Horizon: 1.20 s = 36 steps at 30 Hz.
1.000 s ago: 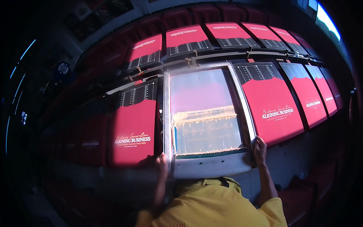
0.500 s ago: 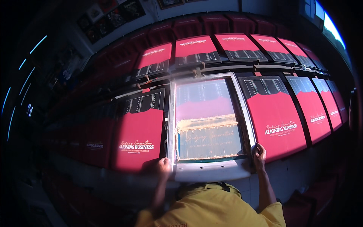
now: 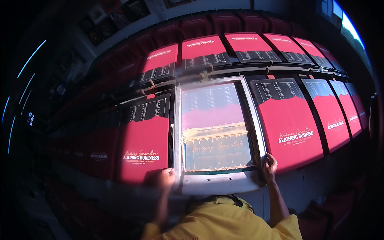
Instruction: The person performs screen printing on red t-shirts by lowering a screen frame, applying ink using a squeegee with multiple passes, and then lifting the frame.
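Observation:
A screen printing frame [image 3: 222,181] with a pale metal rim lies over a red and black fabric panel in the middle of the near row. Its mesh [image 3: 214,108] is see-through at the far part, and tan ink residue [image 3: 216,132] crosses it above a darker band with faint lettering. My left hand [image 3: 166,178], a little blurred, has its fingers curled at the frame's near left corner. At the near right corner, my right hand [image 3: 271,165] is closed on the rim, fingers bent inward.
Printed red panels with black ends lie on boards on both sides, one left [image 3: 145,140] and one right [image 3: 286,120]. A far row of similar panels [image 3: 204,46] stands behind a rail [image 3: 240,69]. Dark red cloths [image 3: 196,28] hang at the back.
The view has shifted slightly, so the frame and panels appear a little farther left. Both hands remain at the frame's near corners; the left one has moved slightly outward.

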Motion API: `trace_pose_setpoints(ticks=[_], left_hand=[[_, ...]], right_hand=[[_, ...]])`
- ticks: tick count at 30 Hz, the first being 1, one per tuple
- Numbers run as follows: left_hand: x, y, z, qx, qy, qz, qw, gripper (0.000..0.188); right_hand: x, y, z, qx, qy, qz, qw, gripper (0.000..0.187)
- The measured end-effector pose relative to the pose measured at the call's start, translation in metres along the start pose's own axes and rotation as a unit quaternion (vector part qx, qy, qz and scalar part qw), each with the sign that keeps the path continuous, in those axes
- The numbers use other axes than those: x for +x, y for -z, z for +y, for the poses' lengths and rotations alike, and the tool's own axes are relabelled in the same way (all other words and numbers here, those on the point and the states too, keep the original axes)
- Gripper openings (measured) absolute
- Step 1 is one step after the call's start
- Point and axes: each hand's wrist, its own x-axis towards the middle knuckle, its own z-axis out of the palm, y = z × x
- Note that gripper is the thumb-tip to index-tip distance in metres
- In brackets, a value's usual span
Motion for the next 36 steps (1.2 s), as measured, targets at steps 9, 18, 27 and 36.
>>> trace_pose_setpoints(ticks=[9, 18, 27, 36], left_hand=[[-0.006, -0.003, -0.021, -0.02, -0.076, 0.061, 0.995, 0.025], [-0.1, 0.053, 0.037, 0.113, -0.406, -0.099, 0.902, 0.053], [-0.059, 0.02, 0.063, 0.09, -0.45, -0.021, 0.888, 0.041], [-0.08, 0.022, 0.061, 0.114, -0.398, 0.0, 0.91, 0.04]], right_hand=[[0.006, -0.008, -0.021, -0.208, -0.014, -0.04, 0.977, 0.041], [-0.083, -0.007, -0.167, -0.488, 0.239, -0.37, 0.754, 0.071], [-0.038, -0.039, -0.151, -0.537, 0.28, -0.348, 0.715, 0.035], [-0.062, -0.031, -0.159, -0.467, 0.326, -0.31, 0.761, 0.03]])
